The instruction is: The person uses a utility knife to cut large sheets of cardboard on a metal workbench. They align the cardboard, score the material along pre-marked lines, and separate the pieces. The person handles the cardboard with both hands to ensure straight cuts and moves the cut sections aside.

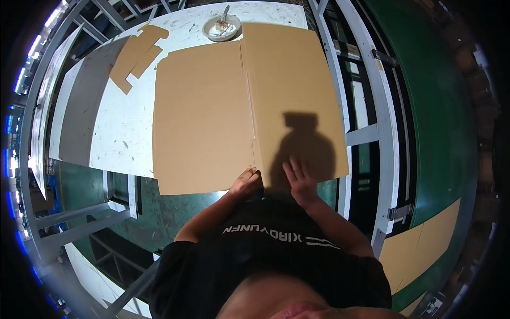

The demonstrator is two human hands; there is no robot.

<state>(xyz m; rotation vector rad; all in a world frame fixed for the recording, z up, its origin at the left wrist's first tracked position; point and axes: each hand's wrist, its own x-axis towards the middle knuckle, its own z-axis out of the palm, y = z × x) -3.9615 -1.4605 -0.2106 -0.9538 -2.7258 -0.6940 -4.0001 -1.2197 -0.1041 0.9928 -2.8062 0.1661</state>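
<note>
Cardboard (pixel 239 111) lies under the right fingers (pixel 296 170), left fingers (pixel 247 173) at its seam (pixel 251 106).

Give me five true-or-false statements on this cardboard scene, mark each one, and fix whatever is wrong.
1. The left hand is at the near edge of the cardboard, close to the seam between the left panel and the right panel. True.
2. The right hand is curled into a fist. False: its fingers are extended, over the right panel.
3. A round dish stands toward the far side of the white table. True.
4. A dark shadow falls on the left panel. False: it falls on the right panel.
5. Notched cardboard lies left of the left panel. True.
</note>
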